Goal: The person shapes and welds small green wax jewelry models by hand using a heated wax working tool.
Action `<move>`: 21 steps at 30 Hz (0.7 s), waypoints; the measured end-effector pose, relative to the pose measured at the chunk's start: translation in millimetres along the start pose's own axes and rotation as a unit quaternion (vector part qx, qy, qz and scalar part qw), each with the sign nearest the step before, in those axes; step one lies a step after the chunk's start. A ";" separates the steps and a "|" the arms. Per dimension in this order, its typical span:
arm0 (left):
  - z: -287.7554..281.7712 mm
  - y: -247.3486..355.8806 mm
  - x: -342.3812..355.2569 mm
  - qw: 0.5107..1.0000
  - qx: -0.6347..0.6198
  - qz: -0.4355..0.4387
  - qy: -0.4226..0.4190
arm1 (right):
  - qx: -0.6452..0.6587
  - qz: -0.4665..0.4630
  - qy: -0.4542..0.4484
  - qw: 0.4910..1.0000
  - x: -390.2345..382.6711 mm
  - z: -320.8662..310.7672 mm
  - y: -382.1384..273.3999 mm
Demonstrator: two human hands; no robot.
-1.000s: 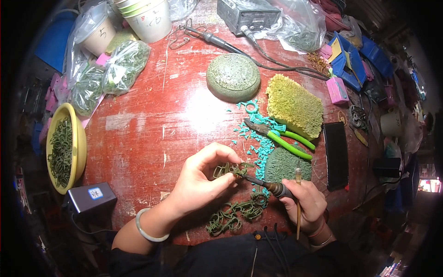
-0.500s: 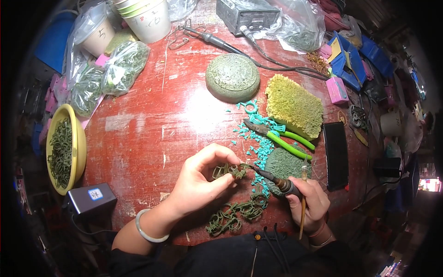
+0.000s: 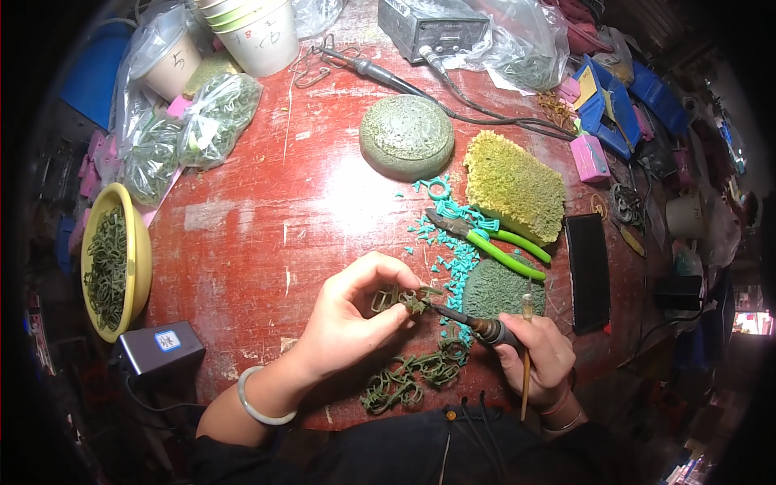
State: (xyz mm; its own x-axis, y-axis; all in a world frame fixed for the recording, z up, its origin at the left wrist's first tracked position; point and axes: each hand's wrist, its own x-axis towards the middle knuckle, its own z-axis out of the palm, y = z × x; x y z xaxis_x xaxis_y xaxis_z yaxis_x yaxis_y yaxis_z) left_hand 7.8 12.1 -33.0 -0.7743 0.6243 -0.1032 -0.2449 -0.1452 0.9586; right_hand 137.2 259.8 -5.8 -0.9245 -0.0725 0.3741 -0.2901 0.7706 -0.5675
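My left hand (image 3: 350, 311) pinches a small dark-green piece of looped, branchy material (image 3: 408, 301) between thumb and fingers. My right hand (image 3: 540, 356) grips a dark heated-pen-like tool (image 3: 477, 323), its narrow tip at or very near that piece; a slim wooden-handled tool (image 3: 525, 372) stands upright in the same grip. A tangle of similar green pieces (image 3: 404, 376) lies below the hands. Small turquoise pieces (image 3: 457, 267) are scattered beside them, along with green-handled pliers (image 3: 505, 259) and a dark-green textured pad (image 3: 505, 295).
A yellow bowl of green pieces (image 3: 141, 259) and black power box (image 3: 158, 352) sit left. Behind are a round stone-like block (image 3: 408, 133), yellow sponge (image 3: 513, 182), grey control box (image 3: 428, 32), corded pen (image 3: 380, 73), bags (image 3: 218, 117) and cups (image 3: 259, 40). A black phone (image 3: 588, 275) lies right.
My right hand shifted slightly right half a second ago and has since come back a little leftward, with the tool tip at the pinched piece. My left hand is almost still.
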 end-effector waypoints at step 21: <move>1.0 1.8 -0.3 1.000 -0.009 -0.006 -0.003 | -0.002 0.009 0.002 1.000 -1.0 0.1 -0.6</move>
State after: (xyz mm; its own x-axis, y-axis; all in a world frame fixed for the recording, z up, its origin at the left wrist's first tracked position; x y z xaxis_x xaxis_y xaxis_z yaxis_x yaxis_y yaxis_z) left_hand 8.1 12.4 -31.0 -0.7672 0.6313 -0.1135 -0.2646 -0.1504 0.9526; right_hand 138.3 259.3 -5.8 -0.9283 -0.0566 0.3676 -0.2732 0.7743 -0.5708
